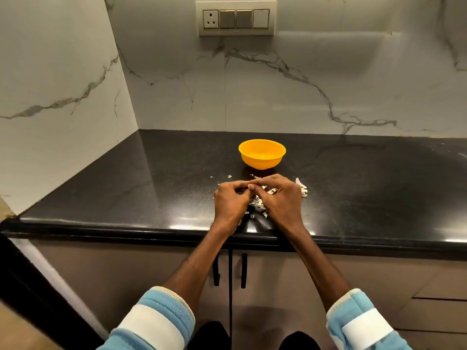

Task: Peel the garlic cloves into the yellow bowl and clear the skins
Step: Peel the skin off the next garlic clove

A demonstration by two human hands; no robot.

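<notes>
While only the head view is given, it shows both hands meeting over the black worktop (156, 173), just in front of the yellow bowl (262, 154). The left hand (231, 202) and right hand (280, 198) are curled with fingertips (251, 188) pinched together at one spot, seemingly on a garlic clove, though the clove itself is hidden, so I cannot tell what each hand clamps. Loose skins (302, 189) lie scattered on the worktop around and under the hands, some near the front edge. The bowl's contents cannot be seen from this angle.

As a judgement, peeling is mid-way. A slippery clove could pop out of the pinch and roll off the front edge, and a careless sweep could push the light skins onto the floor or into the bowl.
</notes>
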